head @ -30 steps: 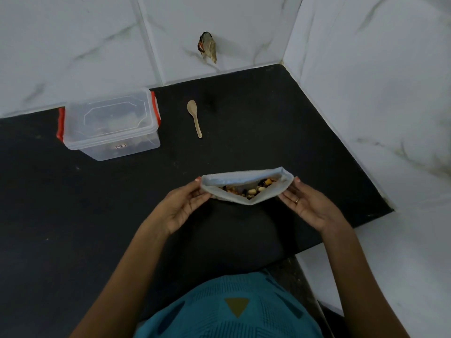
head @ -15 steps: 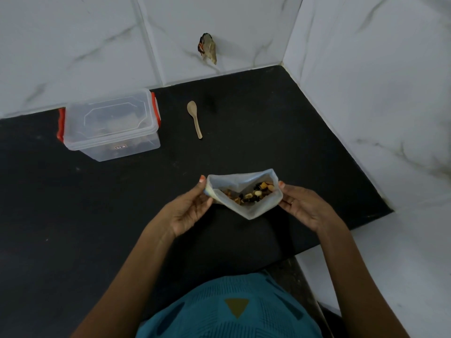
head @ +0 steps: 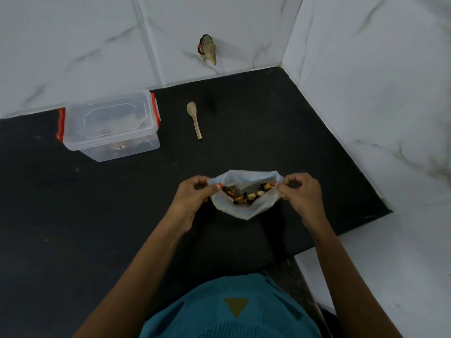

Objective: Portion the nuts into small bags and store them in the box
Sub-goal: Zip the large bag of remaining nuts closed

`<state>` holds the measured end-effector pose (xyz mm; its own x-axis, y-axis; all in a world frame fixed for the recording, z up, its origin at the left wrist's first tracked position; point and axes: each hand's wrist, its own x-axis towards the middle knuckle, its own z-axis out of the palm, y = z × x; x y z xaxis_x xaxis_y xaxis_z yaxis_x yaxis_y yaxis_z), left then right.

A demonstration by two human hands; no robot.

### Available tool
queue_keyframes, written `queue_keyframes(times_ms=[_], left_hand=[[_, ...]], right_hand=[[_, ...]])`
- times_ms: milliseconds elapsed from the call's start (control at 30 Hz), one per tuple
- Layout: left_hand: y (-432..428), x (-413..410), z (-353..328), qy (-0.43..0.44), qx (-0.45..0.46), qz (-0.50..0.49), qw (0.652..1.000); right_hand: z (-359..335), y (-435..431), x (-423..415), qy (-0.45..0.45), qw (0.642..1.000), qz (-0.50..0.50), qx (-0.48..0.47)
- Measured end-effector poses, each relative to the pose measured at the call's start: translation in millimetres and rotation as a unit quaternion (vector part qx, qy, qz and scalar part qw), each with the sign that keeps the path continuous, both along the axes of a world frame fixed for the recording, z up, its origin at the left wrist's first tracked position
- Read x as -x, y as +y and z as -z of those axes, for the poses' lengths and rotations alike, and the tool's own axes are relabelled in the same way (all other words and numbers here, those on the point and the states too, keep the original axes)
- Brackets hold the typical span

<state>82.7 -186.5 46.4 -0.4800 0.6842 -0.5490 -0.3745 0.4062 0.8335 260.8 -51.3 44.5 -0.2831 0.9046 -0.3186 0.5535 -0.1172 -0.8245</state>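
Here, both hands hold one small bag (head: 244, 207) open, near the middle of the black bench (head: 268, 118) and close to the person's body. The left hand (head: 191, 200) pinches the bag's rim at its 9 o'clock side, with the fingers (head: 201, 180) curled in and the thumb pressed to the plastic. The right hand (head: 303, 196) pinches the rim at 3 o'clock in the same way, its fingers (head: 294, 179) bent over the edge. Between the two grips the mouth gapes wide, the far rim bowed toward 12 o'clock and the near rim sagging to a point at 6 o'clock. The nuts (head: 246, 195) lie in a mixed heap inside the bag, brown, black, orange and pale pieces together. Whether the bag's bottom rests on the bench or hangs just above it cannot be told.

From the bag, the clear box (head: 109, 129) stands at about 10 o'clock, well apart, near the back wall. Its lid is on, with a red clip at each end, and dark contents show dimly through the front wall. A wooden spoon (head: 195, 119) lies flat at 11 o'clock, beside the box but not touching it, bowl toward the wall. White marble tiles (head: 366, 93) close the bench in at 12 and 3 o'clock. A small crumpled wrapper (head: 208, 48) hangs on the back wall at 12 o'clock. A teal patterned garment (head: 231, 313) fills the 6 o'clock edge.
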Motion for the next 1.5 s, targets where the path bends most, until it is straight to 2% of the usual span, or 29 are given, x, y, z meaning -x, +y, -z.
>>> queue_keyframes(times_ms=[100,267,333,400,500,600,733,833,900,967,1033,1100,1167,1300,1400,1500], left_hand=[[-1,8,7,0.157,0.05,-0.031,0.986],[5,4,7,0.347,0.0,-0.074,0.935],[5,6,9,0.352,-0.008,-0.055,0.934],[4,12,11,0.293,-0.011,-0.033,0.956],[0,15,8,0.242,-0.034,0.021,0.969],[-4,17,6,0.311,-0.04,0.073,0.947],[-4,19,8,0.422,0.006,0.036,0.906],[-1,9,7,0.449,0.046,0.021,0.892],[1,5,7,0.436,0.061,0.026,0.898],[4,7,5,0.378,0.051,0.011,0.924],[7,9,0,0.25,0.027,-0.016,0.968],[8,10,-4,0.146,0.008,-0.03,0.989],[7,8,-7,0.123,-0.001,-0.03,0.992],[6,5,-5,0.144,-0.01,-0.036,0.989],[3,6,-8,0.08,-0.035,-0.016,0.996],[-1,8,-14,-0.015,-0.081,-0.003,0.997]], right_hand=[[5,3,-7,-0.051,0.99,-0.007,-0.132],[9,-2,-3,-0.076,0.975,-0.021,-0.21],[6,2,-2,-0.031,0.982,-0.014,-0.186],[3,5,-3,-0.008,0.982,-0.046,-0.184],[5,7,-2,-0.057,0.966,-0.149,-0.202],[11,7,-4,-0.07,0.962,-0.16,-0.21],[9,7,-5,0.014,0.983,-0.053,-0.177],[8,8,-3,-0.017,0.976,-0.042,-0.214],[5,10,-2,-0.019,0.971,-0.073,-0.227],[2,10,-3,-0.052,0.969,-0.123,-0.209],[2,9,-5,-0.091,0.966,-0.154,-0.186],[3,7,-6,-0.102,0.968,-0.157,-0.17],[3,8,-6,-0.104,0.972,-0.139,-0.161],[2,7,-6,-0.112,0.974,-0.121,-0.154],[0,8,-7,-0.078,0.983,-0.098,-0.135],[-4,12,-10,-0.027,0.994,-0.076,-0.071]])
